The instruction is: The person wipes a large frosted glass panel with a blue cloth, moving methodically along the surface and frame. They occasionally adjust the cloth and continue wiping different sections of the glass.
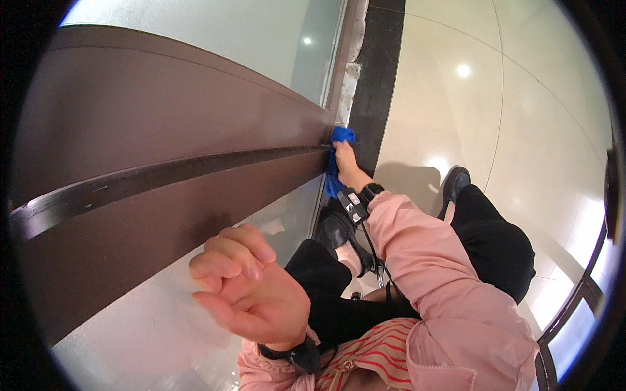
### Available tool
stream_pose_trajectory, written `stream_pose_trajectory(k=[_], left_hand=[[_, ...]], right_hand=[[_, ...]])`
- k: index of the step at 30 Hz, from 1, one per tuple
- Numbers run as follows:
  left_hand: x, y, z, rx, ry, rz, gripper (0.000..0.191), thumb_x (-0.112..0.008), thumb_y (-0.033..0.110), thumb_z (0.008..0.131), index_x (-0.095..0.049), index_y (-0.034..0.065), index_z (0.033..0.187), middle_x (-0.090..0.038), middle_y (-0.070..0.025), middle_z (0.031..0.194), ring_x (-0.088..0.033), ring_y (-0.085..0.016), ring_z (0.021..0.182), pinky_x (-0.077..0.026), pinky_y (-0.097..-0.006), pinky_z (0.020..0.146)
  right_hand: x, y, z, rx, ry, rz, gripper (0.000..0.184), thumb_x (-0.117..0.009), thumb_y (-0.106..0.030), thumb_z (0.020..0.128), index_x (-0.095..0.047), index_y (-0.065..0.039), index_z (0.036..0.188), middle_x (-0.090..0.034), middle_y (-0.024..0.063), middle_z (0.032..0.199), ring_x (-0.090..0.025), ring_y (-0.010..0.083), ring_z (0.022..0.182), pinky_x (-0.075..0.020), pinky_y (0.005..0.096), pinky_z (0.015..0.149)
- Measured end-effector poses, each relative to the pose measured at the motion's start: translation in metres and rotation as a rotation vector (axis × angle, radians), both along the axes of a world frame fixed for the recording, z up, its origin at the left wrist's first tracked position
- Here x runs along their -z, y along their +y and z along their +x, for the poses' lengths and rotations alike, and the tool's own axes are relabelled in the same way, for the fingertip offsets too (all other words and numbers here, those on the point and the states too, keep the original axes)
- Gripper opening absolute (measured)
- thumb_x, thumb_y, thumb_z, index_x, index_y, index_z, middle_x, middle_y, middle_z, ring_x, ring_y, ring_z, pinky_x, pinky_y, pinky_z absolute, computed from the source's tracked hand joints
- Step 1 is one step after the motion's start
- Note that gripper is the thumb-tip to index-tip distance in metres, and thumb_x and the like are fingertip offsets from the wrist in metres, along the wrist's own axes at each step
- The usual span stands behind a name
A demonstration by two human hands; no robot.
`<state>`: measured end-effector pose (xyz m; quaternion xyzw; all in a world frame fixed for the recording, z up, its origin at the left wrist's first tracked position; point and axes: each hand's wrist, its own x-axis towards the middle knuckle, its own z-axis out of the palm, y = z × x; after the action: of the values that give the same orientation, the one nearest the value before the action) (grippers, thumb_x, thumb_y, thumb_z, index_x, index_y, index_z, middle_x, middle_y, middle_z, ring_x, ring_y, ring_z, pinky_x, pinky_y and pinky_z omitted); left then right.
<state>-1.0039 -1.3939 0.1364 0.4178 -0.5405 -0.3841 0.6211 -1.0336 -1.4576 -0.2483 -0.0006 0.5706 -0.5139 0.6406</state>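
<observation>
A blue cloth [344, 134] is gripped in my right hand [346, 162], pressed against the edge of a brown frame. Part of the cloth hangs below the hand along that edge. The brown panel [161, 102] spans the left side, crossed by a dark, glossy strip [146, 177] that runs up to the cloth. My left hand [257, 293] is raised in front of the panel's lower part, palm turned up. Its fingers are loosely curled, the thumb stands apart from them, and it holds nothing.
Glass panes [205, 34] border the brown panel. Beside the frame, a worn whitish strip [348, 93] adjoins a black floor border [376, 78]. Glossy beige tiles [455, 112] lie to the right. My black shoes [456, 183] and bent knees are close below; a dark-framed glass structure [570, 337] stands at lower right.
</observation>
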Motion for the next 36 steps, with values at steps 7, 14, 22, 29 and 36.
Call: stream_pose_trajectory(k=[7,14,22,29,36], left_hand=[[0.004,-0.005,0.000,0.024,-0.009,0.001,0.040,-0.022,0.038,0.104,-0.042,0.0103,0.085,-0.036,-0.0001,0.070,-0.031,-0.014,0.067,-0.027,-0.0302,0.065],[0.012,-0.002,0.005,-0.094,-0.058,-0.203,0.045,-0.022,0.041,0.103,-0.042,0.0064,0.083,-0.042,-0.0044,0.069,-0.043,-0.018,0.062,-0.037,-0.0294,0.060],[0.018,-0.010,0.002,-0.119,-0.312,-0.299,0.039,-0.022,0.035,0.103,-0.043,0.0062,0.088,-0.042,-0.0058,0.078,-0.041,-0.019,0.074,-0.037,-0.0324,0.071],[0.020,-0.008,0.006,-0.147,-0.184,-0.260,0.039,-0.023,0.033,0.102,-0.043,0.0040,0.087,-0.044,-0.0080,0.079,-0.045,-0.021,0.076,-0.038,-0.0329,0.072],[0.022,0.000,0.007,-0.130,-0.003,-0.201,0.034,-0.026,0.027,0.101,-0.043,0.0020,0.088,-0.045,-0.0098,0.081,-0.046,-0.021,0.076,-0.038,-0.0314,0.073]], right_hand=[[-0.050,-0.046,-0.018,-0.218,0.314,-0.021,0.023,-0.049,-0.019,0.088,-0.051,0.001,0.099,-0.054,0.0181,0.103,-0.047,0.0268,0.095,-0.0382,0.0399,0.087],[-0.246,-0.027,0.000,0.067,0.910,-0.908,0.020,-0.059,-0.005,0.074,-0.055,-0.001,0.094,-0.045,0.0220,0.131,-0.037,0.0426,0.122,-0.0339,0.0484,0.101],[-0.235,-0.027,-0.008,0.122,0.742,-1.236,0.044,-0.051,0.006,0.072,-0.062,-0.003,0.113,-0.042,0.0173,0.145,-0.033,0.0399,0.135,-0.0251,0.0466,0.111],[-0.198,-0.014,-0.013,0.051,0.617,-1.074,0.013,-0.052,0.005,0.075,-0.056,0.003,0.087,-0.039,0.0234,0.145,-0.032,0.0420,0.136,-0.0219,0.0484,0.112],[-0.407,-0.082,-0.049,0.168,1.021,-1.780,0.007,-0.056,0.001,0.071,-0.056,-0.002,0.077,-0.048,0.0190,0.137,-0.038,0.0401,0.130,-0.0324,0.0506,0.102]])
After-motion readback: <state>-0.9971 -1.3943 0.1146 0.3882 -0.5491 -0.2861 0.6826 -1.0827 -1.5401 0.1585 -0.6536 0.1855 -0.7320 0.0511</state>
